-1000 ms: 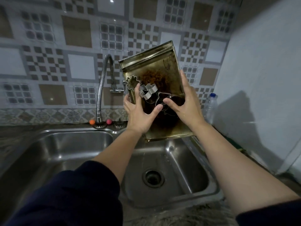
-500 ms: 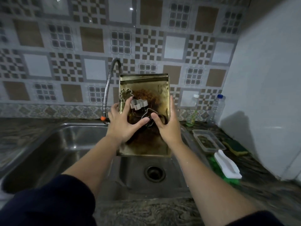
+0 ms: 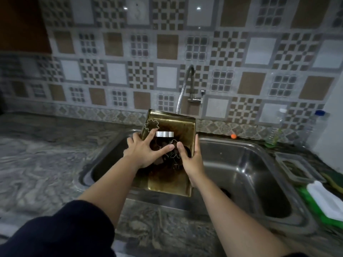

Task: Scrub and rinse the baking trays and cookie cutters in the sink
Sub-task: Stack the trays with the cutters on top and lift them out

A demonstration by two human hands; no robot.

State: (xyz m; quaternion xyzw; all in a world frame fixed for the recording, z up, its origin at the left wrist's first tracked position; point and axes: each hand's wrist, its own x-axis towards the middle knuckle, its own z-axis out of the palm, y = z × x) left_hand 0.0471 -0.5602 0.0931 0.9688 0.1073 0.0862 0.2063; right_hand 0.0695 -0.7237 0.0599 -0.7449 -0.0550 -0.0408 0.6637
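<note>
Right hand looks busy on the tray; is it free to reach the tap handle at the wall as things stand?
Probably not yet. The right hand grips the right edge of the baking tray, helping hold it and the cookie cutters up. The tap handle itself stands unobstructed behind the tray, so the way is open once that hand lets go.

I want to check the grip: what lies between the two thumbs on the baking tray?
In the head view, metal cookie cutters lie between the left hand and right hand, on the stained baking tray.

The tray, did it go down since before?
Yes. The baking tray now sits lower against the faucet, its top edge below the tap handle, down over the sink.
</note>
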